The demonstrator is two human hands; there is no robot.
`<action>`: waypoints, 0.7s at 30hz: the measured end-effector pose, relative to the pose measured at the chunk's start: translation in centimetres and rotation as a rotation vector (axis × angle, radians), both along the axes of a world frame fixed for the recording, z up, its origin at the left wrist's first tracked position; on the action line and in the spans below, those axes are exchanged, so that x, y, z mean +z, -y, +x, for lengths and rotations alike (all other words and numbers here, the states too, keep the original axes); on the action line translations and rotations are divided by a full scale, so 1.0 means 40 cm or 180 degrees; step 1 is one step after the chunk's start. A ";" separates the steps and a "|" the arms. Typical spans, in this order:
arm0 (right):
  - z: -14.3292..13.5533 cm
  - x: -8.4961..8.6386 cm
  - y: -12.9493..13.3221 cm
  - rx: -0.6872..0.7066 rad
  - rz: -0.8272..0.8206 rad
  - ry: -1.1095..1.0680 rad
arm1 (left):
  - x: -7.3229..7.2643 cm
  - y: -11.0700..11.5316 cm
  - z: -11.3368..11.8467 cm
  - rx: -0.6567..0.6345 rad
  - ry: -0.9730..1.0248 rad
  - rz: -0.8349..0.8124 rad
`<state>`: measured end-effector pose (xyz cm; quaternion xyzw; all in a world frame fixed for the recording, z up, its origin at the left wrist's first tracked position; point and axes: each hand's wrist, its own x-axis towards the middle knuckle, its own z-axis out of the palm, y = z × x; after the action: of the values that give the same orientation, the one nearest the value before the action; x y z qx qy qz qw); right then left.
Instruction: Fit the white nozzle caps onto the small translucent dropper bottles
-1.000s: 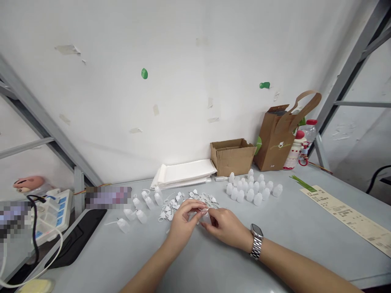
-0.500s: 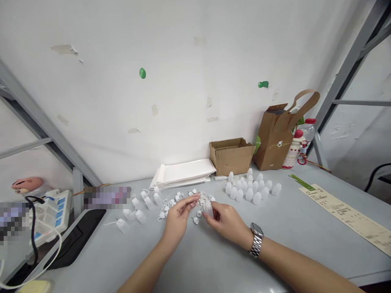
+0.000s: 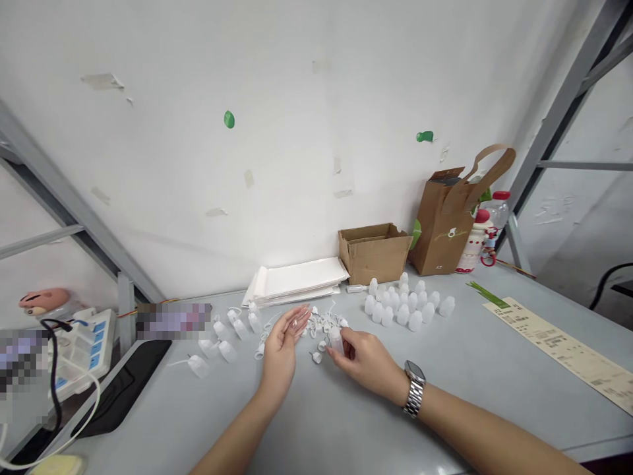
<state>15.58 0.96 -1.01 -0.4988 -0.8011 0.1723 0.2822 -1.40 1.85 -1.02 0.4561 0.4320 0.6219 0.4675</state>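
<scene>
One small bottle (image 3: 336, 342) is pinched in the right hand (image 3: 364, 354) beside white caps (image 3: 326, 324), in from the rear edge of the worktop (image 3: 346, 429). The left hand (image 3: 281, 342) is by those caps, fingers bent; whether it grips anything, I cannot tell.

Left hand (image 3: 281, 340) has come off the bottle (image 3: 335, 341), now sitting roughly nine o'clock from it, and caps (image 3: 316, 357) it was hiding show around eight.
</scene>
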 end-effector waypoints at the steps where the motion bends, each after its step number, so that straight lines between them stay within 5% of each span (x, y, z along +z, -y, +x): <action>1: 0.000 0.000 0.000 0.0041 -0.0018 -0.0004 | 0.002 0.000 0.000 -0.0005 0.0024 -0.0029; 14: -0.002 -0.006 0.002 0.0290 -0.0010 0.0011 | 0.003 0.002 0.013 -0.0570 0.0062 -0.0350; 21: -0.001 -0.004 0.001 0.0259 0.0006 0.0013 | -0.018 -0.005 0.009 -0.0251 -0.0550 -0.0130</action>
<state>15.52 0.91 -1.17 -0.4659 -0.8215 0.1819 0.2738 -1.05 2.04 -1.74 0.5151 0.4649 0.5524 0.4619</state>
